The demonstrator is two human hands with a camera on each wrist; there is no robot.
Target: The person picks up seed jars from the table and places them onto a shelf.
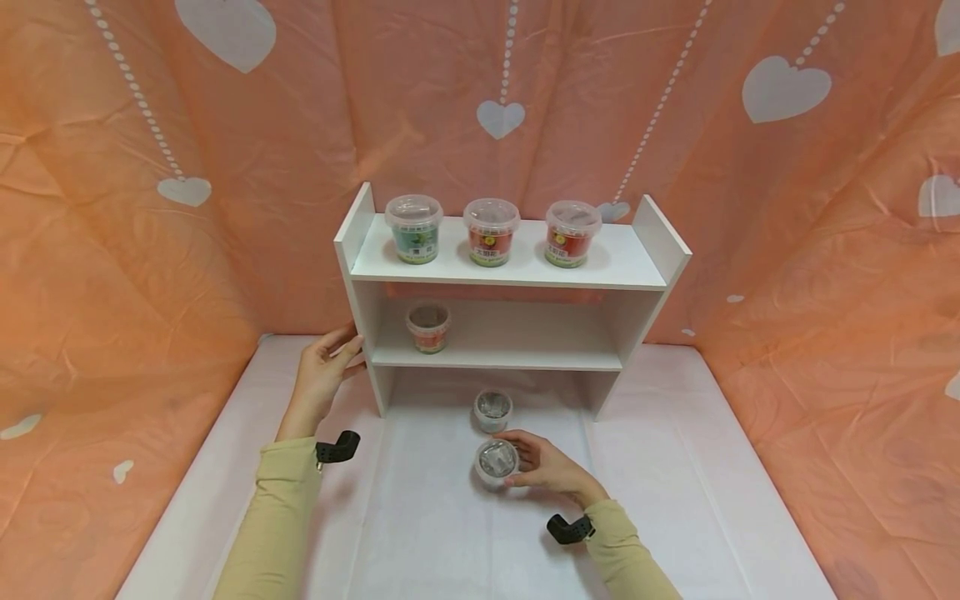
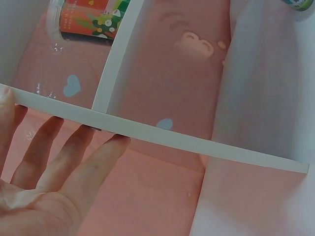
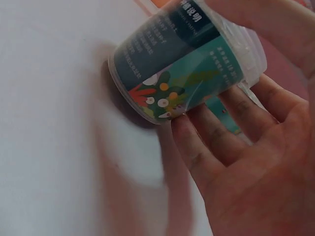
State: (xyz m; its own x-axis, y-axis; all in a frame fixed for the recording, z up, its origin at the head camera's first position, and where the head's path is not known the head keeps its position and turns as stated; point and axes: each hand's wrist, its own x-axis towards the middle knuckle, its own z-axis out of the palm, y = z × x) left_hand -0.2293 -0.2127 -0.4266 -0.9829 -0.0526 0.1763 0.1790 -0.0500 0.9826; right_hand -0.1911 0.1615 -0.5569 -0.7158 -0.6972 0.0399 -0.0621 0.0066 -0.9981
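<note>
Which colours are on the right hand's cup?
The cup is teal and dark blue with flowers, clearest in the right wrist view.

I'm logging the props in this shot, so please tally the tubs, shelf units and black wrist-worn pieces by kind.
Tubs: 6 (3 on the upper board, 1 on the lower board, 1 in the right hand, 1 just behind that one)
Shelf units: 1
Black wrist-worn pieces: 2
Total: 9
</note>
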